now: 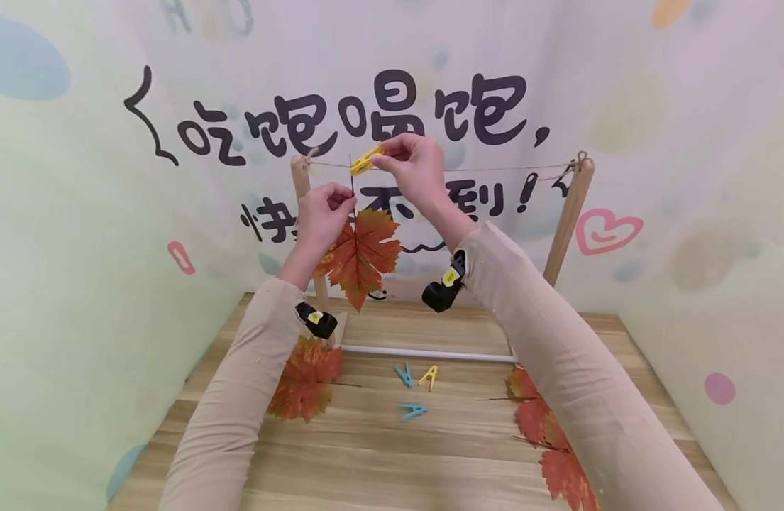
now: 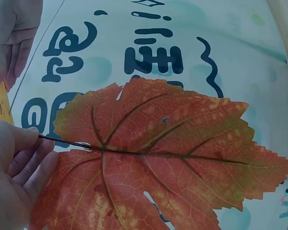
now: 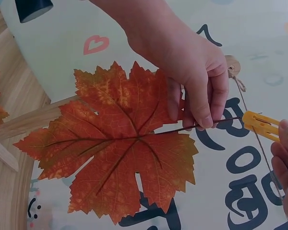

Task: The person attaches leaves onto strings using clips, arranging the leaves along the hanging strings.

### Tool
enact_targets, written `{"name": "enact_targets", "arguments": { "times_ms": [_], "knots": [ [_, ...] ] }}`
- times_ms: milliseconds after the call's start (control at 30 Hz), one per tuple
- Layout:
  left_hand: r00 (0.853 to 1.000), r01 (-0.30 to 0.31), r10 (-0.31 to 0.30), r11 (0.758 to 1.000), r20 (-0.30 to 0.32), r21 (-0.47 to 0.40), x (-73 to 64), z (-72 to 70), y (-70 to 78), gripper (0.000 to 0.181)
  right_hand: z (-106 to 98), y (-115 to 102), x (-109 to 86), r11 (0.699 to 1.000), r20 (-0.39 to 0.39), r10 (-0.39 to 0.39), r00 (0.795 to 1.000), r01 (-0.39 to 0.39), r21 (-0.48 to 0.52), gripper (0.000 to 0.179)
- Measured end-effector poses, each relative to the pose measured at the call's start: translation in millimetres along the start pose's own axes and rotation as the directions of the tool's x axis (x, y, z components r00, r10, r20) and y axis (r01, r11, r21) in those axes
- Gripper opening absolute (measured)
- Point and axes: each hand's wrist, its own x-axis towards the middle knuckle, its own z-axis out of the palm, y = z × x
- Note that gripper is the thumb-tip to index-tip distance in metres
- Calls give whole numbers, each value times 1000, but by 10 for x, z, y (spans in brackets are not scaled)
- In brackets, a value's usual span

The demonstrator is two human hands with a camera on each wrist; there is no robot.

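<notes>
An orange-red maple leaf (image 1: 361, 254) hangs tip down below a thin string (image 1: 494, 169). My left hand (image 1: 326, 216) pinches its dark stem between thumb and fingers. Up at the string, my right hand (image 1: 413, 170) grips a yellow clothespin (image 1: 366, 161) by its handle end. The nose of the clothespin lies over the string and the upper stem, as the right wrist view also shows with the clothespin (image 3: 260, 124) at the stem's end. The left wrist view shows the leaf (image 2: 173, 143) broadside, with the left hand (image 2: 19, 167) at its stem.
Wooden posts (image 1: 567, 220) hold the string above a wooden table (image 1: 392, 461). A white rod (image 1: 430, 353) runs between their bases. Two blue clothespins (image 1: 413, 410) and a yellow clothespin (image 1: 429, 377) lie in front of it. More leaves (image 1: 307, 380) lie at left and right, partly behind the sleeves.
</notes>
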Motion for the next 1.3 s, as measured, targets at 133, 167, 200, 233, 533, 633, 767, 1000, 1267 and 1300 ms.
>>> {"name": "enact_targets", "arguments": {
  "times_ms": [133, 167, 200, 233, 533, 633, 767, 1000, 1267, 1300],
  "knots": [
    [1000, -3, 2, 1000, 2, 8, 10, -4, 1, 16, 12, -1, 12, 1000, 9, 9, 1000, -9, 3, 23],
    [1000, -4, 4, 1000, 1, 12, 12, -6, 1, 16, 15, 1, 17, 1000, 10, 7, 1000, -7, 3, 23],
    [1000, -3, 3, 1000, 1, 15, 14, -5, -2, 15, 18, 3, 23, 1000, 12, 9, 1000, -9, 3, 23],
    [1000, -2, 2, 1000, 1, 19, 15, -4, -4, 16, 20, 4, 28, 1000, 13, 9, 1000, -9, 2, 23],
    [1000, -7, 7, 1000, 19, 27, 31, 8, 1, 16, 20, -6, 37, 999, 24, 36, 999, -36, 3, 24],
    [1000, -5, 4, 999, 24, 39, 29, -1, 4, 16, 24, -15, 41, 998, 37, 59, 998, -59, 4, 26],
    [999, 6, -8, 999, 31, 49, 23, -14, 0, 16, 38, -19, 45, 996, 46, 86, 995, -87, 26, 27],
    [999, -12, 10, 999, 37, 52, 10, -8, -3, 16, 61, -13, 25, 997, 20, 74, 997, -74, 27, 27],
    [999, -21, 19, 999, 44, 38, -7, -5, -23, 16, 77, 8, 9, 994, 33, 105, 994, -105, 23, 32],
    [999, -21, 19, 999, 42, 41, -10, -3, -26, 16, 76, 11, 6, 994, 36, 110, 993, -111, 24, 32]
  ]
}}
